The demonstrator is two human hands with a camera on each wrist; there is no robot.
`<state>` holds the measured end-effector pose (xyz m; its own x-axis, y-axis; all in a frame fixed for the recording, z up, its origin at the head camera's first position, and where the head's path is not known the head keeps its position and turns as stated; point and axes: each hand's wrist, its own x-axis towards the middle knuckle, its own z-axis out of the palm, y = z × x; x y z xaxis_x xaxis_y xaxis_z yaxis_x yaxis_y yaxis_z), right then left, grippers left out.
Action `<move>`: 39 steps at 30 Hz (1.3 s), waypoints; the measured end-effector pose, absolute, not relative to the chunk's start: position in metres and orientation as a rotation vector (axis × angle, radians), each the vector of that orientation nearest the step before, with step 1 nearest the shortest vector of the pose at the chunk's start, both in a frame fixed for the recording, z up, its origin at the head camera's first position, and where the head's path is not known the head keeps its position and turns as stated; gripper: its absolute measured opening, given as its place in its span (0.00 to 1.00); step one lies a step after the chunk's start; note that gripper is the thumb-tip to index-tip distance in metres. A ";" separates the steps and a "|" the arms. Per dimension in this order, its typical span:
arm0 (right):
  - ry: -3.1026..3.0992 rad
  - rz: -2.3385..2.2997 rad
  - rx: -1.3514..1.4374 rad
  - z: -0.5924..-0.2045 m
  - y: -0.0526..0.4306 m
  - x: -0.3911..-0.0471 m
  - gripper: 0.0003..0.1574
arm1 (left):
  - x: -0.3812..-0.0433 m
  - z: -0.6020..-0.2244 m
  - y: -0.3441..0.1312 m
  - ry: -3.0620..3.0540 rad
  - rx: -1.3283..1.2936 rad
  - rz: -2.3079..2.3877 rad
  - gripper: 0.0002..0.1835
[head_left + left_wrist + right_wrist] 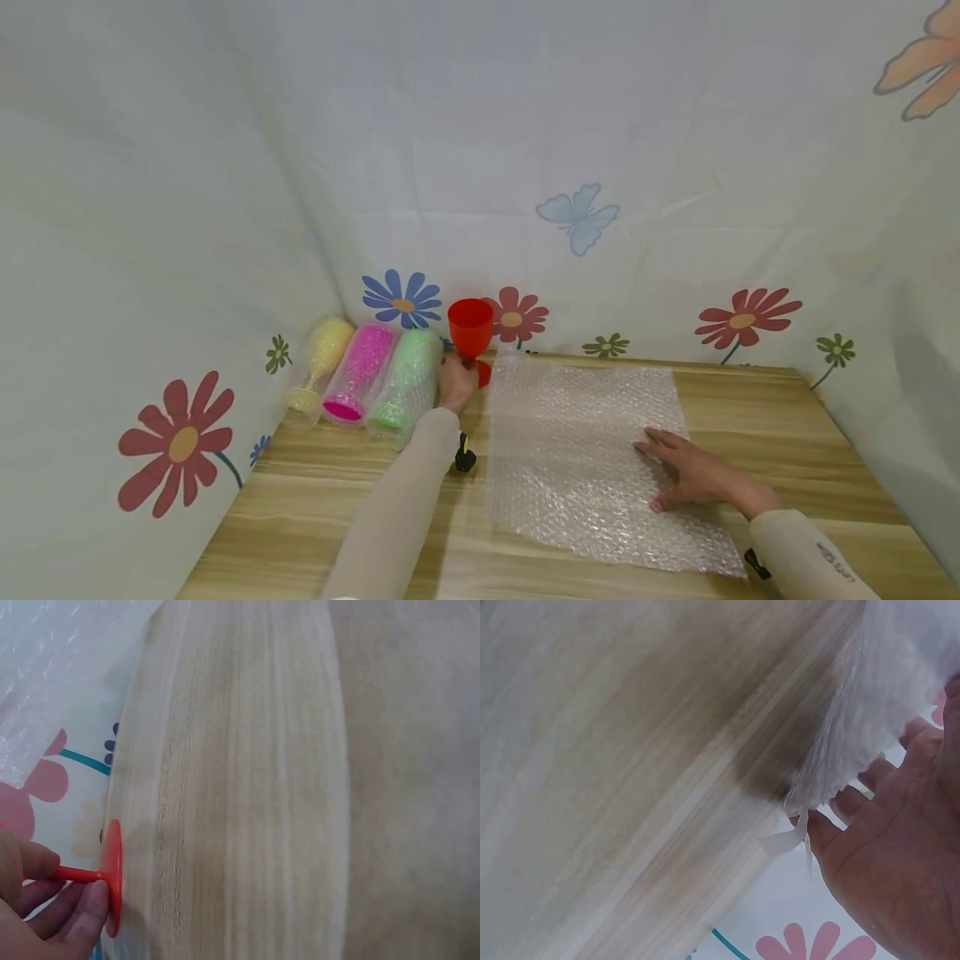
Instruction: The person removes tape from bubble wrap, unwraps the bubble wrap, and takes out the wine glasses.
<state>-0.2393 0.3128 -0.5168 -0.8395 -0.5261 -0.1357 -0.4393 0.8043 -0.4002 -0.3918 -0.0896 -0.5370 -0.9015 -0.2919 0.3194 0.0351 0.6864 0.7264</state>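
Note:
A red plastic goblet (471,327) stands upright near the back of the wooden table. My left hand (457,383) pinches its thin stem just above the round foot (114,877), as the left wrist view shows. To the right of the goblet, a sheet of bubble wrap (573,458) lies spread flat. Over the sheet's right side is my right hand (697,473), fingers spread and relaxed. In the right wrist view its fingertips lie along the edge of the wrap (862,727), partly hidden behind it.
Left of the goblet lie three bubble-wrapped goblets: a green one (412,375), a pink one (363,367) and a yellow one (322,358). A white cloth backdrop (465,167) printed with flowers and a butterfly borders the wooden table (780,433) behind and on both sides.

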 end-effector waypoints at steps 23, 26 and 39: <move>2.709 -0.558 -0.684 -0.517 0.313 -0.236 0.60 | -0.323 -0.498 -0.086 -2.681 -0.080 -1.303 0.22; 2.707 -0.564 -0.681 -0.517 0.313 -0.235 0.60 | -0.312 -0.491 -0.086 -2.665 -0.163 -1.292 0.24; 2.710 -0.583 -0.668 -0.515 0.310 -0.235 0.59 | -0.272 -0.478 -0.102 -2.705 -0.360 -1.043 0.26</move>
